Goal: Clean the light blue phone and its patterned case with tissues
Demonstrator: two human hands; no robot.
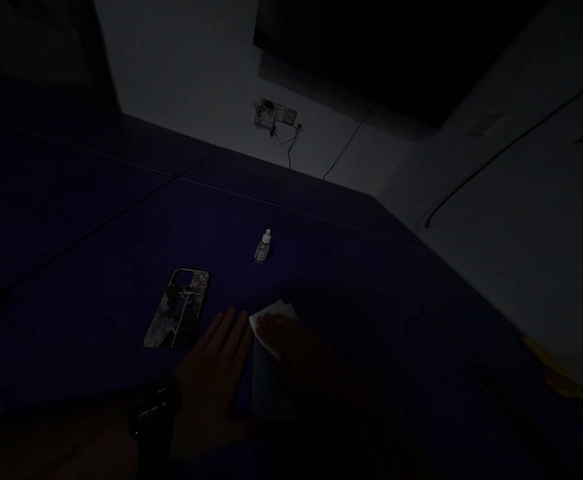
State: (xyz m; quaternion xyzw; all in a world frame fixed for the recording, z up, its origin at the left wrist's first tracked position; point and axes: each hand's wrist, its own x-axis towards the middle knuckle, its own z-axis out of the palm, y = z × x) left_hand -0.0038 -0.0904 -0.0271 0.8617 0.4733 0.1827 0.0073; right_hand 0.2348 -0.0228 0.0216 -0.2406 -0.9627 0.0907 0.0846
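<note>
The picture is very dark. My left hand (216, 370) lies flat with its fingers stretched out, along the left side of a flat, dark, phone-like slab (265, 387). My right hand (289, 347) presses a folded white wipe (273, 312) down on the far end of that slab; its fingertips rest on top of the wipe, and shadow hides the thumb. To the left of my left hand lies a patterned phone case (177, 310) with a camera cutout. Farther off, a small dropper bottle (262, 247) with a white cap stands upright.
Everything lies on a dark blue table (121, 280). A black cable (116, 217) runs across its left part. At the back, power sockets (281, 115) with wires sit on the wall below a large dark screen (371, 53). Something yellowish (546, 360) lies at the right edge.
</note>
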